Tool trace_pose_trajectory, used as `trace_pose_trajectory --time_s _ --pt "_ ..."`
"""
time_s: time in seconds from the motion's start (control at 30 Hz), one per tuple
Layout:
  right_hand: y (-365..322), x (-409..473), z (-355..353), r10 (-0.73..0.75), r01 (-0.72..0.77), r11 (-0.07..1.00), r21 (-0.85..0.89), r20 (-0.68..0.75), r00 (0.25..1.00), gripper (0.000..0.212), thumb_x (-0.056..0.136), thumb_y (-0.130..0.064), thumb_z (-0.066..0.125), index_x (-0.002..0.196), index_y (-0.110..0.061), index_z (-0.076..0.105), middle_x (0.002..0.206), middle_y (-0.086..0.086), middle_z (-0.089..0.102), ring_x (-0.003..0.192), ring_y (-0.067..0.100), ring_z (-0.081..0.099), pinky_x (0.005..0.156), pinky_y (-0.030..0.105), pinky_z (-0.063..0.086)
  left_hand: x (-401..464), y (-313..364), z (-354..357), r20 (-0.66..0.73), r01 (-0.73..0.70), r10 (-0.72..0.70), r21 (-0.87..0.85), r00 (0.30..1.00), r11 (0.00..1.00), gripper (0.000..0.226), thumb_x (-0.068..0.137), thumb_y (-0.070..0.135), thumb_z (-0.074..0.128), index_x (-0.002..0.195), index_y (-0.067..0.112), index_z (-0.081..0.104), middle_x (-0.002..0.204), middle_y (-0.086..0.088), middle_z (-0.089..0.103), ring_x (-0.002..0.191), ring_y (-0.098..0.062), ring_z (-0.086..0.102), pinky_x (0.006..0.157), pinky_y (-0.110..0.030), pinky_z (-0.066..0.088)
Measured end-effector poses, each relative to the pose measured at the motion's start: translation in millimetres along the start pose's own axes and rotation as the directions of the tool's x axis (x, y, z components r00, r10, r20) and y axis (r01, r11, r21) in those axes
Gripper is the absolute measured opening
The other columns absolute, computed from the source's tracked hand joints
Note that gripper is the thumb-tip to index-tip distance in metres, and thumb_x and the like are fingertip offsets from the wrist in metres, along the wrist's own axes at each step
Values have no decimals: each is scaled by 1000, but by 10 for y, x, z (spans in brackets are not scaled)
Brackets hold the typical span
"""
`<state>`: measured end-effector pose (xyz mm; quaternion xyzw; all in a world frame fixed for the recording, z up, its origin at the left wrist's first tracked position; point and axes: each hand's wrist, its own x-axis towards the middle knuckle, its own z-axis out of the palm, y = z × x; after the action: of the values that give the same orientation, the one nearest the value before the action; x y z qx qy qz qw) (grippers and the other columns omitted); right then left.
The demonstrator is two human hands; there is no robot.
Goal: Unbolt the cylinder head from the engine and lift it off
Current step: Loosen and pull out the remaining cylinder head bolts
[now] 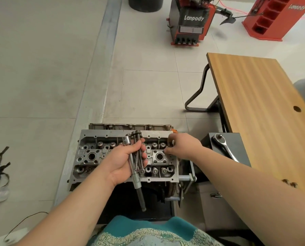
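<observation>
we found the grey cast-aluminium cylinder head (125,157) seated on the engine, mounted on a dark stand, directly below the camera and left of the long wooden table (258,110). its long axis ran left to right across the view, valve side up, spring tops and plug wells facing us. the left hand (123,162) was clamped around a bundle of long dark head bolts (137,151) together with a chrome socket extension bar (133,167), heads pointing away from us and the bar's tail hanging toward the body; we judged they were gathered there to keep the removed hardware out of the casting. the right hand (182,145) reached to the head's far right end, fingertips pinched together on a small dark piece, seemingly a washer or bolt head, though we could not tell which. the chrome ratchet wrench (222,146) lay parked on the black box beside the stand, apparently set down within reach. we judged unbolting nearly done, lifting not yet begun.
</observation>
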<state>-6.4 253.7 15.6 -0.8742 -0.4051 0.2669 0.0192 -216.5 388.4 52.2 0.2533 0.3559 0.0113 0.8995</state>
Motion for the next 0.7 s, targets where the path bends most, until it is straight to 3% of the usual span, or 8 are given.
trace_pose_trajectory --time_s 0.07,0.17,0.33,0.43,0.5,0.6,0.7 --pt "-2 -25 -36 -55 56 998 22 -41 998 16 89 -48 71 95 -36 62 92 -9 68 77 12 62 57 26 42 24 -61 62 1 -10 10 -14 1000 1000 40 88 13 69 127 7 64 85 -6 68 69 -20 66 63 -39 62" --pt "-5 -146 -122 -77 89 992 84 -135 988 13 98 -37 65 106 -27 68 94 -6 68 80 14 64 57 24 40 51 -126 132 19 -18 18 -25 1000 1000 40 88 13 71 128 8 66 85 -6 67 69 -19 66 64 -39 62" --pt "-33 -562 -436 -63 239 897 372 -427 902 21 102 -30 58 114 -26 75 101 -15 65 93 4 62 80 27 51 99 -174 261 -8 -36 36 48 999 998 40 89 12 73 127 8 65 83 -4 64 67 -18 61 67 -39 60" --pt "-73 -828 -611 -36 257 844 470 -429 903 31 102 -34 52 121 -27 75 104 -21 67 101 -2 62 84 17 48 165 -209 442 27 -8 4 183 1000 983 22 98 16 68 116 6 65 84 -6 66 70 -19 64 68 -40 61" --pt "-79 -984 -623 13 208 802 560 -363 932 34 104 -35 52 128 -27 73 110 -22 70 106 -8 62 85 10 45 174 -253 617 86 45 -70 271 994 962 22 103 18 64 117 1 66 98 -14 74 81 -25 73 73 -45 64" --pt "-37 -1222 -511 78 135 793 593 -319 944 35 108 -32 54 140 -25 67 123 -11 70 114 3 62 95 23 50 176 -366 870 231 122 -215 360 949 925 30 104 21 58 119 1 75 118 -23 76 103 -36 77 91 -55 62" --pt "69 -1452 -369 115 71 881 467 -357 927 41 110 -30 50 149 -20 59 116 -10 62 116 14 60 99 31 46 201 -524 1050 292 245 -347 332 891 911 36 100 27 58 122 1 70 99 -20 71 82 -30 71 81 -51 61"
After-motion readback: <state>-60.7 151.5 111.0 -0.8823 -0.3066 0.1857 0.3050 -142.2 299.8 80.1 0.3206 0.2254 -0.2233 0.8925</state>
